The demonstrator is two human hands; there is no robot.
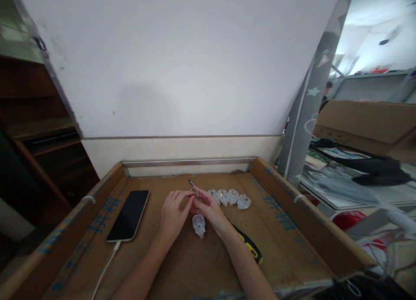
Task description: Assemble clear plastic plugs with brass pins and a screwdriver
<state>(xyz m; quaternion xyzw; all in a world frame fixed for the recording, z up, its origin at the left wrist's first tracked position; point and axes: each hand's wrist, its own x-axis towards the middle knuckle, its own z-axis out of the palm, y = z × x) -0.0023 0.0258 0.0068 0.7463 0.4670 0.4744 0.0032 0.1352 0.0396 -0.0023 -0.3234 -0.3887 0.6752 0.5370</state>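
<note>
My left hand [176,209] and my right hand [206,207] meet above the cardboard surface, fingertips pinched around a small clear plastic part [195,193]. Fingers cover most of that part. Just below them lies a clear plastic plug-like housing [198,224] with small holes in its face. To the right of my right hand sit several similar clear housings [222,196] in a row, some showing brass-coloured metal pieces. A thin dark rod [191,182] sticks out behind my fingertips. Beside my right forearm is a black and yellow tool handle [251,246], partly covered by the arm.
A phone [129,215] with a white cable [105,267] lies at the left. Raised cardboard sides [303,217] border the work surface, and a white wall [195,75] rises behind it. At the right, a cluttered table [344,179] holds bags and a cardboard box [360,120].
</note>
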